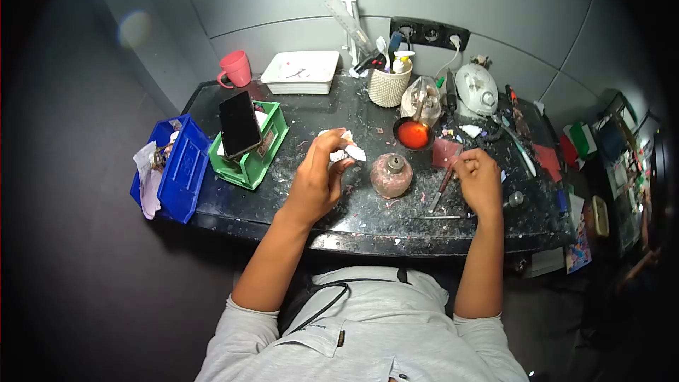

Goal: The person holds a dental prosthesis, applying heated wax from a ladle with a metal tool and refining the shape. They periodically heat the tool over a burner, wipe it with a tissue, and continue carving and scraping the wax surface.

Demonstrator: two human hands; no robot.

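**Fingers pinch white scrap and slim tool over a littered counter**

Fingers of the left hand [320, 173] are pressed together on a small white piece [344, 150], lifted just clear of the counter [233, 205], probably for a closer look. The right hand [479, 180] grips one thin tool [444, 184], its tip slanting down to the surface as a pen would. Between them stands one round burner [391, 174]. Two bins sit at the left: one green [251, 163], carrying one phone [240, 124], and one blue [177, 170]. One pink mug [235, 69] stands behind.

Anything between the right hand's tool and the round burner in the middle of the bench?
Nothing visible. The right hand holds the thin tool just right of the round burner; only wax-flecked benchtop lies between.
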